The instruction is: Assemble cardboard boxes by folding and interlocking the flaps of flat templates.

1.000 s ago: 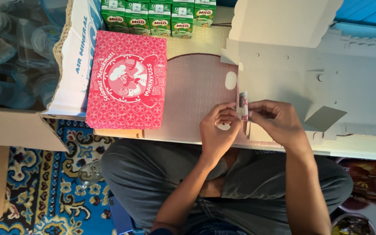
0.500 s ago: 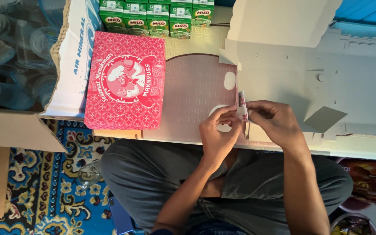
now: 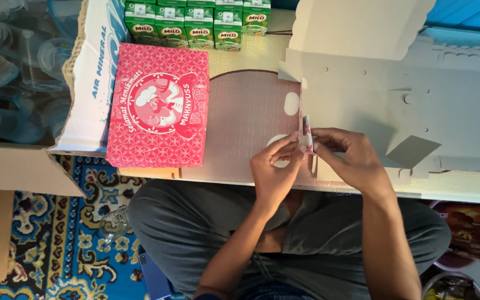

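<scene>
Hands had bare room only on the pinkish mat [image 3: 245, 128] mid-table, hemmed by the closed red box [image 3: 159, 105] toward the left edge, green drink cartons [image 3: 195, 22] along the far edge, and unfolded grey cardboard [image 3: 395, 100] covering the right end.

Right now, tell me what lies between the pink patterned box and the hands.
Head view: only bare pinkish flat cardboard separates the pink patterned box from the hands.

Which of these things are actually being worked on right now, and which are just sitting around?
In hand:
- flat unfolded box blank
- its raised side flap, pinched by left hand and right hand

Lying about:
- finished red patterned box
- green drink cartons
- carton of water cups
- patterned rug
</scene>
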